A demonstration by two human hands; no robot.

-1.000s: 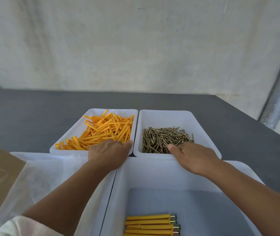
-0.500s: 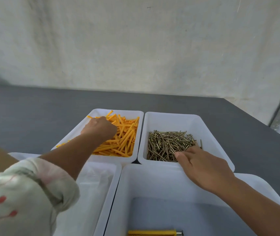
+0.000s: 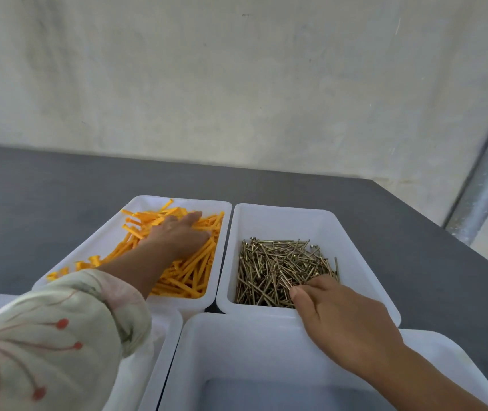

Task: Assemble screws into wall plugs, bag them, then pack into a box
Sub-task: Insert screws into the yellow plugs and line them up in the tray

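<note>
Two arms of one person enter from the bottom edge. The left arm wears a loose, pale sleeve (image 3: 49, 330) in a soft greenish-cream fabric, gathered into folds where it ends partway along the forearm. The fabric carries a printed pattern of thin pinkish-red lines that fan outward, each ending in a small red-orange dot. The left hand (image 3: 177, 235) is bare, with no rings visible. The right hand (image 3: 340, 318) and forearm are also bare, with no sleeve, watch or jewellery showing.
</note>
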